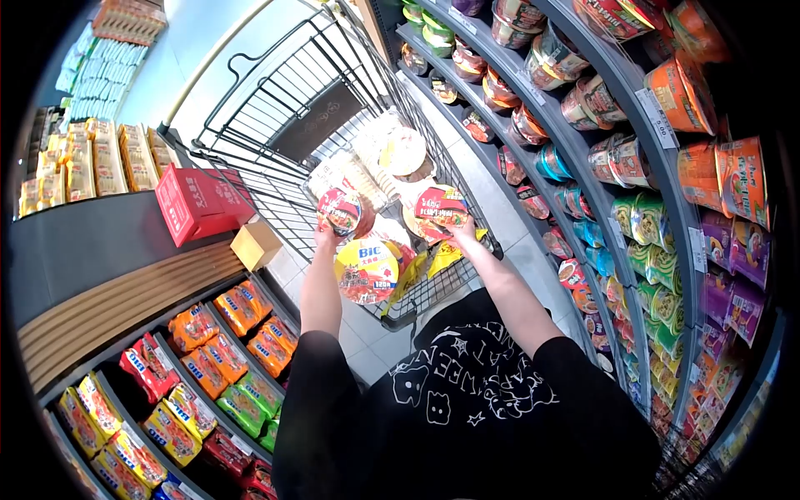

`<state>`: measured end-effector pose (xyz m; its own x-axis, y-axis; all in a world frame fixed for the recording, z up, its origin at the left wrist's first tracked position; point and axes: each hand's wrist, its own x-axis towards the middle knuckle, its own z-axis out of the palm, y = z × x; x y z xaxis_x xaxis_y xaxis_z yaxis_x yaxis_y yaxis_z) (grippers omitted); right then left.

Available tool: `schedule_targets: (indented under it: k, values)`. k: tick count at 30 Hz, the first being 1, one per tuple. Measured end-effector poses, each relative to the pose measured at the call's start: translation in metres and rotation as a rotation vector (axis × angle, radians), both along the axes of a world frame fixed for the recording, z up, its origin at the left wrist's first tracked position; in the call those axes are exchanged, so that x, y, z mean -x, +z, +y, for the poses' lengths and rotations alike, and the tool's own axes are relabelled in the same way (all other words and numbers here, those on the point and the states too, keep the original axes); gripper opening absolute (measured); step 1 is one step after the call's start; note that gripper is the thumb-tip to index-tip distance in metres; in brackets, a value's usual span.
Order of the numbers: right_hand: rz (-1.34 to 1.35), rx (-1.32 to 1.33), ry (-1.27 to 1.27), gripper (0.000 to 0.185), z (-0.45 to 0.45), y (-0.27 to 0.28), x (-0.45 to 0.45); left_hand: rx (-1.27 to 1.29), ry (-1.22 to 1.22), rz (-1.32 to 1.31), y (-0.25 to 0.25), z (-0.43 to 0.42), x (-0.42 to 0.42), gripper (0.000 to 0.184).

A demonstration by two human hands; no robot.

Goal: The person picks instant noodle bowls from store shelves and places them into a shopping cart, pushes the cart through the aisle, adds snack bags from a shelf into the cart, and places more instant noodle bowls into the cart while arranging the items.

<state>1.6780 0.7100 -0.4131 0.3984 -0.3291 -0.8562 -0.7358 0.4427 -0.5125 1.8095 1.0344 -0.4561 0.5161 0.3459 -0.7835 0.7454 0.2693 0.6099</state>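
My left hand [326, 236] grips a red instant noodle cup [340, 210] above the near part of the shopping cart. Another red instant noodle cup [440, 205] is in my right hand [463, 232], its label facing up toward me. Between and just below my hands is a large yellow-and-white noodle bowl [367, 268] marked "BIG". Beyond the cups, inside the black wire shopping cart [250, 104], lie pale packs [354, 179] and a round-lidded tub [402, 152], washed out by glare. A yellow package [446, 257] shows beneath my right hand.
Shelves [612, 75] of cup and bowl noodles curve along the right. Bagged noodles [242, 350] fill a slanted rack at lower left. A red box [200, 204] and a small tan box [256, 245] are left of the cart. Yellow packs [100, 162] stand on a counter.
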Motion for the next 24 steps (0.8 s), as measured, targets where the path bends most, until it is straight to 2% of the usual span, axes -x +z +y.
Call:
schedule_targets:
  k: [2,3,4,6,7,8,10,11,13,14,16,17,18,20,21,23,24]
  values:
    - [-0.018,-0.023,-0.073,0.060,0.001,0.004,-0.004,0.106,-0.178,0.134,-0.013,0.014,0.003,0.031]
    - [0.055,0.033,-0.090,0.057,0.002,-0.003,-0.005,0.115,-0.233,0.181,0.001,0.010,0.002,0.035]
    - [0.060,0.031,-0.083,0.057,0.001,-0.010,-0.005,0.013,-0.370,0.183,0.016,0.006,0.001,0.041]
    - [0.123,0.441,0.212,0.041,0.003,-0.033,-0.003,-0.296,-0.272,0.123,0.054,-0.011,0.004,0.051]
    - [0.169,0.526,0.236,0.029,0.003,-0.022,-0.007,-0.364,-0.329,0.053,0.081,-0.018,0.009,0.060]
    - [0.107,0.425,0.092,0.030,0.004,-0.067,0.002,-0.341,-0.355,-0.037,0.109,-0.027,0.015,0.060]
    - [0.022,0.293,0.015,0.032,0.005,-0.072,0.003,-0.312,-0.433,-0.274,0.131,-0.031,0.034,0.052]
    - [0.017,0.291,0.023,0.032,0.005,-0.054,0.000,-0.265,-0.379,-0.417,0.139,-0.040,0.042,0.041]
    - [-0.095,-0.060,-0.107,0.032,0.000,0.013,-0.001,-0.223,-0.356,-0.656,0.171,-0.072,0.062,0.035]
    - [-0.097,-0.063,-0.100,0.032,-0.001,0.032,0.003,-0.273,-0.402,-0.620,0.192,-0.089,0.069,0.035]
    - [-0.342,-0.208,-0.009,0.026,-0.006,0.062,0.010,-0.274,-0.533,-0.624,0.221,-0.119,0.082,0.037]
    - [-0.342,-0.210,-0.005,0.026,-0.007,0.079,0.012,-0.268,-0.575,-0.575,0.235,-0.133,0.087,0.040]
    - [-0.400,-0.227,0.064,0.028,-0.006,0.098,0.011,-0.386,-0.658,-0.585,0.233,-0.142,0.090,0.043]
    - [-0.456,-0.248,0.137,0.029,-0.001,0.117,0.008,-0.498,-0.776,-0.444,0.254,-0.166,0.087,0.046]
    - [-0.479,-0.247,0.172,0.030,0.004,0.122,0.004,-0.501,-0.773,-0.443,0.244,-0.163,0.085,0.046]
    - [-0.508,-0.224,0.230,0.035,0.010,0.133,-0.006,-0.586,-0.786,-0.541,0.221,-0.157,0.074,0.043]
    - [-0.508,-0.226,0.227,0.035,0.012,0.130,-0.012,-0.525,-0.797,-0.653,0.218,-0.152,0.064,0.039]
